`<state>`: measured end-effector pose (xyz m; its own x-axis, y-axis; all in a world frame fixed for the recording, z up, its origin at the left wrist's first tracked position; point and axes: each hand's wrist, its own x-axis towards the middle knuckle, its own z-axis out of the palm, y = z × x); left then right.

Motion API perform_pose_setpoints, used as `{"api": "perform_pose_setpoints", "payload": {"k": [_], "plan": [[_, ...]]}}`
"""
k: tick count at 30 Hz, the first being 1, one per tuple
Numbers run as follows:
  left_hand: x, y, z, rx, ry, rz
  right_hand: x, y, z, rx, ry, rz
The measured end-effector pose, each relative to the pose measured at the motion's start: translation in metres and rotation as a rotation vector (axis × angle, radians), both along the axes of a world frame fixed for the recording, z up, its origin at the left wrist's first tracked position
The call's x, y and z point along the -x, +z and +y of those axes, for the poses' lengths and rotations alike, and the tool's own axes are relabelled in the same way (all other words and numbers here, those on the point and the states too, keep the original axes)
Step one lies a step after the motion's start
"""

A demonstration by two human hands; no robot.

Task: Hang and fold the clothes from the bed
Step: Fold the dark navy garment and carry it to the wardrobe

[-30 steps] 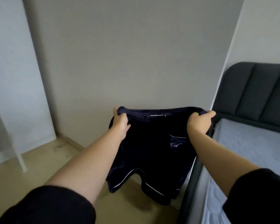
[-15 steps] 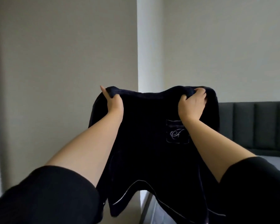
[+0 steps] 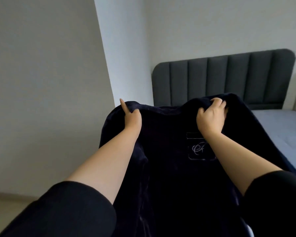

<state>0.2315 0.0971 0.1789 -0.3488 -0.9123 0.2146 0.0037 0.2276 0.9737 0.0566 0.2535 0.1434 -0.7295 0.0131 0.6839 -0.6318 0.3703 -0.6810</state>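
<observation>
Both left hand and right hand clutch a navy velvet pyjama top, now swung towards the grey mattress beside them, likely for folding.

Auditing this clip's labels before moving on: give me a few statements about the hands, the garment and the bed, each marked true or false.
1. The left hand grips the dark navy garment at its top edge. True.
2. The right hand rests flat on the mattress. False: it also grips the garment's top edge.
3. The garment's pocket carries light embroidery. True.
4. The headboard is bright red. False: it is dark grey with vertical channels.
</observation>
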Motion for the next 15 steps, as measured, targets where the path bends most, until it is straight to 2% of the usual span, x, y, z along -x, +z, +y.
{"api": "perform_pose_setpoints", "payload": {"k": [2,4,6,8,9,11,15], "plan": [[0.023,-0.036,-0.021,-0.075,-0.021,-0.102,0.025,-0.044,-0.012,-0.130,-0.001,-0.077],[0.045,-0.062,-0.043,-0.236,0.003,-0.145,0.050,-0.075,-0.025,-0.259,0.021,-0.162],[0.065,-0.076,-0.061,-0.482,0.011,-0.059,0.073,-0.090,-0.039,-0.356,0.050,-0.228],[0.086,-0.087,-0.078,-0.614,-0.102,0.089,0.095,-0.094,-0.056,-0.419,0.112,-0.256],[0.096,-0.092,-0.085,-0.615,-0.197,0.123,0.104,-0.095,-0.064,-0.457,0.158,-0.279],[0.108,-0.111,-0.095,-0.496,-0.332,0.068,0.114,-0.105,-0.078,-0.527,0.237,-0.369],[0.100,-0.190,-0.090,-0.308,-0.473,-0.286,0.083,-0.175,-0.093,-0.678,0.220,-0.530]]}}
